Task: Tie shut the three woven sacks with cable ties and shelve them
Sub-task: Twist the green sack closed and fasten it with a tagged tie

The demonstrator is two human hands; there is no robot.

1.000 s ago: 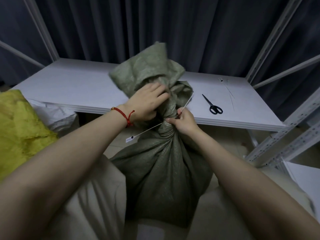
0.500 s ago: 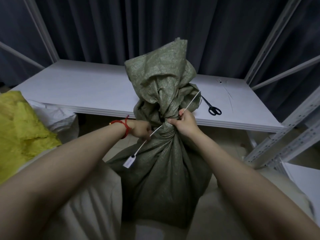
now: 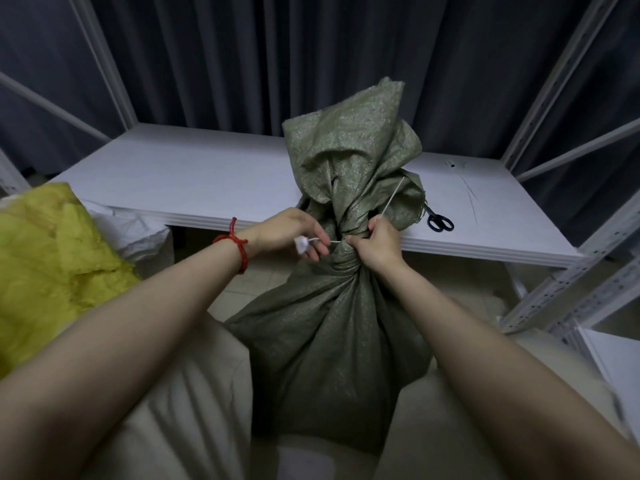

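Observation:
A dark green woven sack stands upright between my knees, its neck gathered and its loose top sticking up. A white cable tie runs round the neck. My left hand pinches the tie's head end with its small white tag, just left of the neck. My right hand grips the neck and pinches the tie's thin tail, which points up and to the right. A yellow woven sack lies at the left, with a white sack behind it.
A white shelf board spans the metal rack behind the sack. Black scissors lie on it to the right, beside a few spare cable ties. Grey rack uprights stand at the right. Dark curtains hang behind.
My left hand let go of the sack's top, dropped to the hanging tie end and brought its tagged head up to the neck. The sack's top sprang upright. My right hand stayed put.

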